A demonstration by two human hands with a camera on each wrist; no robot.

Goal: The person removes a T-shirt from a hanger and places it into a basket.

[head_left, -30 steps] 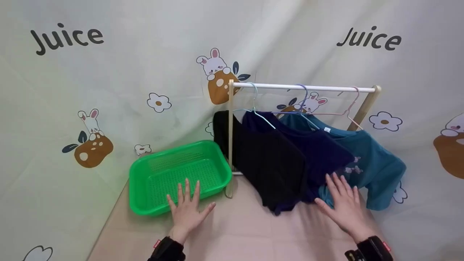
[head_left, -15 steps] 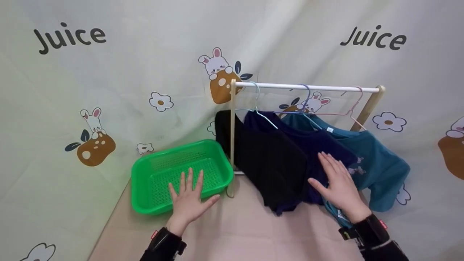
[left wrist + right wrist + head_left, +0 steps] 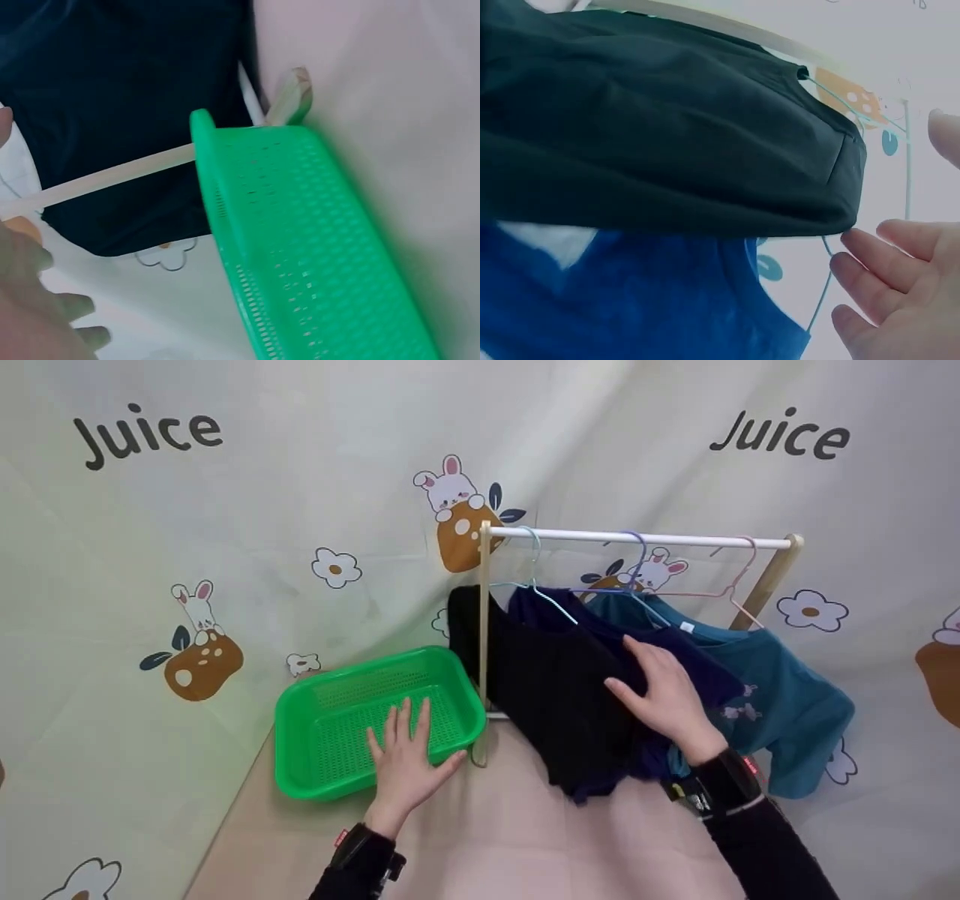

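Shirts (image 3: 551,697), three, on three hangers (image 3: 556,605), one rack (image 3: 484,637); one basket (image 3: 292,746); we count one left hand (image 3: 407,769), spread; one right hand (image 3: 667,694), uncurled.

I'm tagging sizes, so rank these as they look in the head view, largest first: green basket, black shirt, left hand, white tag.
1. green basket and black shirt: too alike to rank
2. left hand
3. white tag
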